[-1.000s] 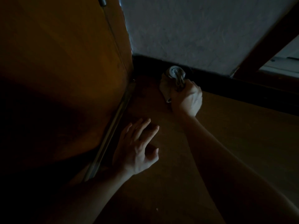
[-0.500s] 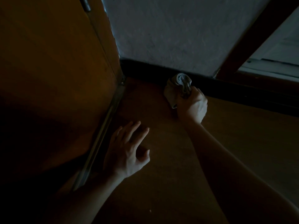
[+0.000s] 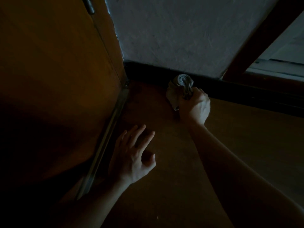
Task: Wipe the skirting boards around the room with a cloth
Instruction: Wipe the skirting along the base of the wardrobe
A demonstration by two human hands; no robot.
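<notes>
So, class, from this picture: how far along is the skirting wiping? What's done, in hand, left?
Done: cannot tell; the dark skirting shows no clean or dusty stretch. In hand: the right hand grips a bunched cloth against the skirting near the corner; the left hand is open over the floor. Left: likely the run to the right, plus walls out of view.

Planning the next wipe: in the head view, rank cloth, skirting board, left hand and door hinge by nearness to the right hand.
1. cloth, gripped in the right hand.
2. skirting board, right behind the cloth.
3. left hand, lower left.
4. door hinge, top left.
</notes>
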